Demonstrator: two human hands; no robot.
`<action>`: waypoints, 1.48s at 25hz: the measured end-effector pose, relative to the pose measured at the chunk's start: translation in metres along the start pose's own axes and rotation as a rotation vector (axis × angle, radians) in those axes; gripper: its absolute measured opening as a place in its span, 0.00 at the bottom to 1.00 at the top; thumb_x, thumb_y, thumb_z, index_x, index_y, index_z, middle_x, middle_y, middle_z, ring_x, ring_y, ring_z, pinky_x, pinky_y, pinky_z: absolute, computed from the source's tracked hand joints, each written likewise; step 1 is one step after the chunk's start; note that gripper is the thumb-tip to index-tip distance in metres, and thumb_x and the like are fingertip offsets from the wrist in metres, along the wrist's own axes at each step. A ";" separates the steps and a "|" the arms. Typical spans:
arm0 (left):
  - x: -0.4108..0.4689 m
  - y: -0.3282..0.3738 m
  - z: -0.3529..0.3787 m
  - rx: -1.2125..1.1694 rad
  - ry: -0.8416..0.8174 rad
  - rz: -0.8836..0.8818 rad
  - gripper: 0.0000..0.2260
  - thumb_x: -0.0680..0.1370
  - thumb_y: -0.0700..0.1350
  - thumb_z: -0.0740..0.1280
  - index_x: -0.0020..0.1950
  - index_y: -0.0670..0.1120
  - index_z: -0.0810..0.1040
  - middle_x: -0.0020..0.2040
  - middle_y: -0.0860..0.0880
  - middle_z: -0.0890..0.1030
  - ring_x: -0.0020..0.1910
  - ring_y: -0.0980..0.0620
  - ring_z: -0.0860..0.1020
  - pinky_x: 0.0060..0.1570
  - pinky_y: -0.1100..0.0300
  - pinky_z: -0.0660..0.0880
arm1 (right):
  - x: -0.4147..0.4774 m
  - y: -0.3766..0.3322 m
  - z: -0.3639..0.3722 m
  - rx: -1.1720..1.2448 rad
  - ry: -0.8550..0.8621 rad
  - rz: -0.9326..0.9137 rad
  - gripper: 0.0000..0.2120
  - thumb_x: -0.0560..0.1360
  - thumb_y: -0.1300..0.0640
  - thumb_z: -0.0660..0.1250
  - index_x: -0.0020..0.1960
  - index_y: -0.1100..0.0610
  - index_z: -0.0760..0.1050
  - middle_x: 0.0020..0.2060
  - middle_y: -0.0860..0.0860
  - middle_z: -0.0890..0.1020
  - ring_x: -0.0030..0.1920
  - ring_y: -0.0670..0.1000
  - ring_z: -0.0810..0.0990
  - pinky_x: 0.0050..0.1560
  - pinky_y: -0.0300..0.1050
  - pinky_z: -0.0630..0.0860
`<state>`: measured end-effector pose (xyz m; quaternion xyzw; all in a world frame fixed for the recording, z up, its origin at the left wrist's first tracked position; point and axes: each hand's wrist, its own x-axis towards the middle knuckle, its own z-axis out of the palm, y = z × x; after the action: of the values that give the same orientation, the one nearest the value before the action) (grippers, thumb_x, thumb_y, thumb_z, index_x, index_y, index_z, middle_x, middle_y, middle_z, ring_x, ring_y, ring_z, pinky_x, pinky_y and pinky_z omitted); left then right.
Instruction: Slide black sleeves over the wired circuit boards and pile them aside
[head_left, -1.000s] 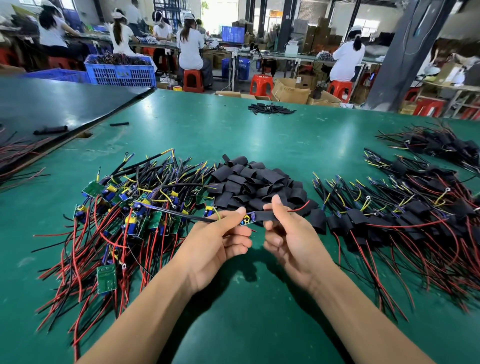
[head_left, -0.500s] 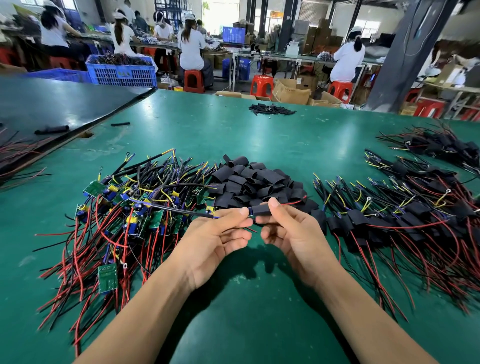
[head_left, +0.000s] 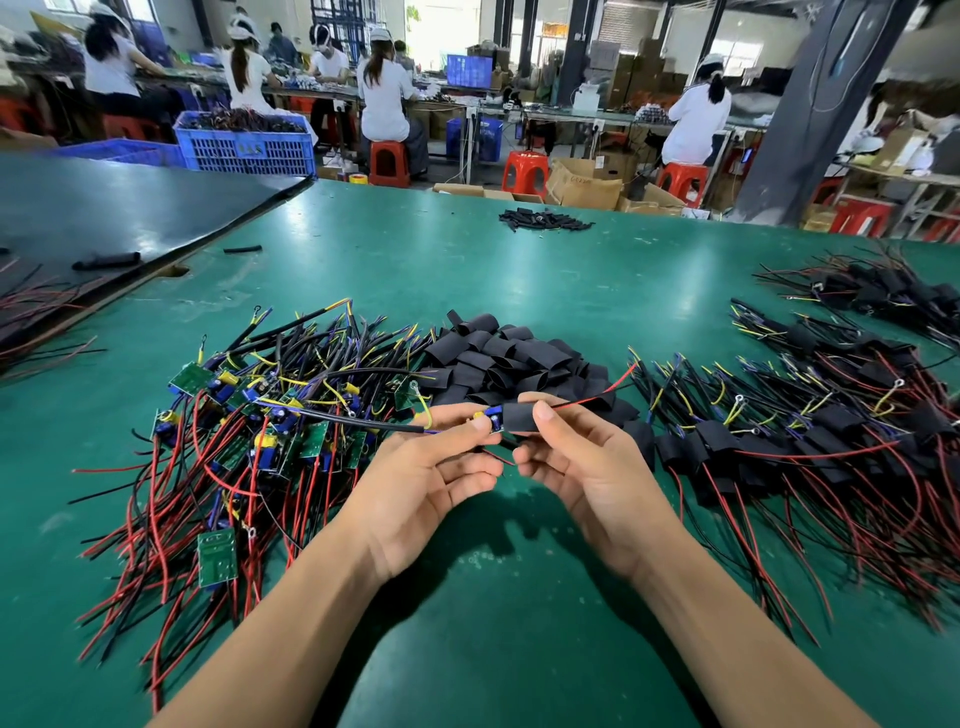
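Head view has your two hands meeting just above the green table (head_left: 519, 270), in front of the heap of loose sleeves (head_left: 509, 358). Your left hand (head_left: 415, 483) pinches the near end of a circuit board (head_left: 493, 417) between thumb and forefinger, with its black cable (head_left: 363, 422) trailing left over the unsleeved boards (head_left: 249, 431). Your right hand (head_left: 587, 478) pinches the black sleeve (head_left: 521, 419) between thumb and fingers. Compared with a second ago, the gap between your thumbs has closed. The sleeve has travelled left along the board, so only a blue and yellow component end shows at its mouth. The red wire (head_left: 597, 395) now sticks out further from the sleeve's far end and angles up toward the right. That suggests the board is nearly seated, though how much of it lies inside the sleeve cannot be seen. The step in hand is probably the last bit of the slide, and the tall blue part looks like the place where the sleeve's edge could catch. Once it is covered, this piece belongs with the sleeved pile (head_left: 779, 441) on your right. Many bare boards remain on your left, so the task looks well short of finished.
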<state>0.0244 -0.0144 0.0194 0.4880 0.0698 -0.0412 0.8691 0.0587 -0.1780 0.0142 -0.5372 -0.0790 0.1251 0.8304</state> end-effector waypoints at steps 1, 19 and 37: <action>0.000 0.000 0.000 -0.005 0.000 0.010 0.07 0.68 0.43 0.74 0.45 0.46 0.87 0.43 0.44 0.84 0.31 0.52 0.81 0.33 0.62 0.79 | 0.000 0.000 0.000 -0.027 0.003 -0.007 0.17 0.70 0.51 0.73 0.54 0.60 0.82 0.42 0.57 0.84 0.37 0.51 0.81 0.43 0.42 0.80; -0.001 -0.005 0.002 0.030 -0.035 0.074 0.10 0.67 0.44 0.74 0.47 0.49 0.85 0.36 0.45 0.82 0.33 0.51 0.82 0.37 0.62 0.78 | 0.000 0.003 -0.002 -0.261 -0.069 -0.067 0.18 0.74 0.46 0.68 0.61 0.51 0.81 0.41 0.52 0.85 0.32 0.50 0.76 0.39 0.40 0.75; 0.004 -0.005 0.003 -0.065 0.054 0.092 0.13 0.66 0.42 0.74 0.49 0.42 0.83 0.31 0.47 0.80 0.30 0.54 0.79 0.36 0.65 0.78 | -0.002 0.009 0.003 -0.357 0.090 -0.221 0.08 0.77 0.58 0.72 0.55 0.55 0.78 0.37 0.51 0.82 0.30 0.51 0.79 0.34 0.43 0.77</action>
<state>0.0283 -0.0194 0.0160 0.4630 0.0721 0.0141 0.8833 0.0544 -0.1727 0.0067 -0.6690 -0.1211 -0.0071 0.7333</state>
